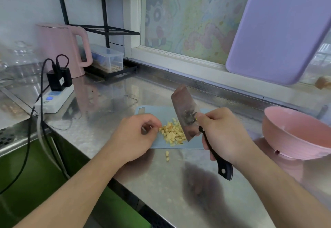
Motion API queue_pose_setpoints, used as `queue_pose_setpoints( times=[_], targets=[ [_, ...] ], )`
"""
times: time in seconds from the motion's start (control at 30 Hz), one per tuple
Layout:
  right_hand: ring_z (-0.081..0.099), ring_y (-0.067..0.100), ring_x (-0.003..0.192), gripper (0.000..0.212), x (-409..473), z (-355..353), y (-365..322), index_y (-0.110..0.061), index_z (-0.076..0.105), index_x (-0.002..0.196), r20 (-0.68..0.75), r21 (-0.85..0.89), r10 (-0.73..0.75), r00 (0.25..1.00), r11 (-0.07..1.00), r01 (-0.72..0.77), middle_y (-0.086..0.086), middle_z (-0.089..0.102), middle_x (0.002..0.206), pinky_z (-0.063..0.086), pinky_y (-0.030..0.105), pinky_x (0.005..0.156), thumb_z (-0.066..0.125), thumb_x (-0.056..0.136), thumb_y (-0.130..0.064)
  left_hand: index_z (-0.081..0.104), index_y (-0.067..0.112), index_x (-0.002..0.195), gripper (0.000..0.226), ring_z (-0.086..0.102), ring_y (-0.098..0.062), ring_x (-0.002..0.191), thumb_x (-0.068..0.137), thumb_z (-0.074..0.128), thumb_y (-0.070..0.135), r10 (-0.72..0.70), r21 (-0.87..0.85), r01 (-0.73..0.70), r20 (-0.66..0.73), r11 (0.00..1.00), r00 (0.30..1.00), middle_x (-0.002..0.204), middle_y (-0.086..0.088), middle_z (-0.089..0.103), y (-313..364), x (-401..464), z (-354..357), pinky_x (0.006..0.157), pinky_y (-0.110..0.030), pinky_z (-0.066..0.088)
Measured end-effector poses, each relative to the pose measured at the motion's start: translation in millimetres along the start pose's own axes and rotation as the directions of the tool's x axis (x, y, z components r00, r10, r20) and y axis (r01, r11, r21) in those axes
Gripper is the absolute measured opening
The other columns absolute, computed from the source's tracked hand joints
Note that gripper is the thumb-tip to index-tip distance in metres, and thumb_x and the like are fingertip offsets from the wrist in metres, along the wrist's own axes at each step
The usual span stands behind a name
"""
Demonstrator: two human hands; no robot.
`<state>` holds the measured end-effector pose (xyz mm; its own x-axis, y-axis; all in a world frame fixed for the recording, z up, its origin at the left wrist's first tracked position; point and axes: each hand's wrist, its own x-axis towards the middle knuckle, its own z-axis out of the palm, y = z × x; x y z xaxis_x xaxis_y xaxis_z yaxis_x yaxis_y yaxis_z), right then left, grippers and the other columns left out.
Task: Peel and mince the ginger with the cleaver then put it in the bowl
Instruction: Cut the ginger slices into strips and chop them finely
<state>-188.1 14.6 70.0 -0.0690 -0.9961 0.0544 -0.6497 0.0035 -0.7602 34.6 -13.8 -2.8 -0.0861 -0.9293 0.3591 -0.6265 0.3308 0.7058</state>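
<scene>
- Head view: your right hand (pixel 222 134) is wrapped round the black handle of the cleaver (pixel 186 115), blade tipped up with its heel low at the right side of the ginger (pixel 172 132).
- Your left hand (pixel 136 136) sits just left of the pile, fingers curled, fingertips seemingly pinching a bit at its edge.
- The ginger lies as coarse dice on the small blue cutting board (pixel 195 144); a few stray pieces (pixel 167 155) rest on the steel counter (pixel 161 183) past the board's near edge.
- Judged step: mincing, part done. The pieces look too chunky yet, so the next move calls for gathering the pile and chopping finer.
- The board is barely wider than the pile; keep chops central.
- The pink bowl (pixel 293 138) stands well apart to the right, with open counter between for the transfer.
</scene>
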Motion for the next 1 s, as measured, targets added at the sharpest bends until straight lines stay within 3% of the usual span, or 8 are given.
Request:
queue_pose_setpoints(
  times=[0.13,0.2,0.3,0.4,0.63,0.77,0.9,1.0],
  targets=[
    [0.052,0.027,0.032,0.049,2,0,6,0.008,0.057,0.084,-0.001,0.040,0.000,1.000,0.999,0.000,0.012,0.058,0.049,0.043,0.031,0.042,0.048,0.107,-0.034,0.078,0.040,0.095,0.017,0.064,-0.013,0.095,0.083,0.087,0.031,0.158,-0.138,-0.129,0.217,0.982,0.963,0.097,0.013,0.072,6,-10,-9,0.083,-0.030,0.050],
    [0.051,0.027,0.032,0.050,3,1,8,0.010,0.054,0.084,-0.001,0.048,-0.001,1.000,0.999,0.001,0.012,0.057,0.049,0.042,0.031,0.042,0.048,0.107,-0.034,0.080,0.043,0.098,0.020,0.064,-0.013,0.100,0.080,0.089,0.042,0.161,-0.132,-0.120,0.366,0.984,0.916,0.100,0.014,0.073,8,-12,-12,0.091,-0.035,0.052],
    [0.051,0.027,0.032,0.049,5,1,11,0.009,0.056,0.086,-0.002,0.066,-0.003,1.000,0.998,0.003,0.012,0.057,0.049,0.042,0.032,0.043,0.048,0.107,-0.034,0.080,0.047,0.097,0.018,0.065,-0.010,0.103,0.081,0.088,0.044,0.152,-0.107,-0.118,0.418,0.987,0.896,0.102,0.017,0.074,11,-10,-11,0.094,-0.038,0.054],
    [0.051,0.027,0.032,0.049,7,-1,13,0.009,0.058,0.087,-0.004,0.071,-0.001,1.000,0.997,0.002,0.012,0.058,0.049,0.043,0.033,0.043,0.048,0.107,-0.034,0.082,0.042,0.091,0.009,0.067,-0.012,0.098,0.086,0.085,0.036,0.168,-0.098,-0.141,0.388,0.985,0.906,0.098,0.018,0.075,12,-10,-9,0.090,-0.037,0.055],
    [0.046,0.025,0.031,0.046,11,-6,19,-0.007,0.047,0.070,-0.053,0.120,0.000,0.999,0.993,0.006,0.013,0.054,0.049,0.039,0.030,0.041,0.047,0.108,-0.034,0.081,0.040,0.087,0.015,0.066,-0.010,0.089,0.088,0.084,0.025,0.128,-0.046,-0.120,0.274,0.992,0.953,0.087,0.016,0.074,10,-13,-6,0.078,-0.025,0.055],
    [0.046,0.025,0.032,0.045,13,-14,23,-0.010,0.046,0.071,-0.062,0.147,-0.009,0.998,0.989,0.018,0.013,0.054,0.050,0.037,0.025,0.039,0.046,0.109,-0.035,0.082,0.037,0.088,0.015,0.068,-0.007,0.088,0.089,0.084,0.022,0.098,-0.060,-0.087,0.221,0.994,0.970,0.087,0.018,0.075,13,-15,-6,0.077,-0.020,0.055],
    [0.049,0.027,0.034,0.045,15,-19,28,-0.009,0.045,0.071,-0.057,0.154,-0.023,0.998,0.988,0.032,0.015,0.056,0.051,0.039,0.029,0.042,0.046,0.109,-0.034,0.082,0.031,0.084,0.017,0.071,-0.007,0.078,0.086,0.085,0.014,0.065,-0.169,-0.064,0.004,0.984,0.998,0.081,0.014,0.078,18,0,-4,0.075,-0.028,0.057],
    [0.049,0.027,0.034,0.050,17,-20,31,0.001,0.050,0.073,-0.050,0.155,-0.026,0.998,0.987,0.033,0.014,0.055,0.050,0.040,0.032,0.043,0.046,0.108,-0.035,0.080,0.033,0.083,0.014,0.071,0.001,0.078,0.087,0.084,0.020,0.026,-0.075,-0.032,-0.082,0.997,0.996,0.078,0.019,0.077,19,22,4,0.073,-0.015,0.051]
  ],
)
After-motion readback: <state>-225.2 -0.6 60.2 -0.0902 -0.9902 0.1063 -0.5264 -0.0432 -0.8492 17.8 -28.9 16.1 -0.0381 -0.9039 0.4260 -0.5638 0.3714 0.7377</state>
